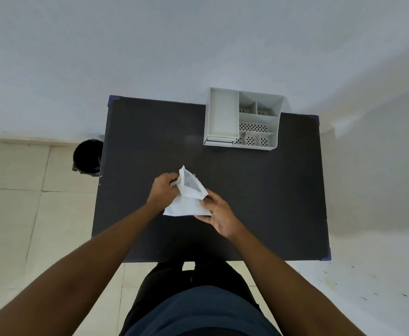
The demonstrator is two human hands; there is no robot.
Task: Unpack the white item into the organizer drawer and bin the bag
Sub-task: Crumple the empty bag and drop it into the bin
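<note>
A white bag is held just above the middle of the black table, its mouth pulled apart and facing up and away from me. My left hand pinches the left edge of the mouth. My right hand grips the bag's right side and lower corner. Whatever is inside the bag is hidden. The white desk organizer stands at the table's far edge, right of centre, with its shut drawers at the lower left front.
A black waste bin stands on the tiled floor beside the table's left edge. A pale wall runs behind the table. My legs press against the table's near edge.
</note>
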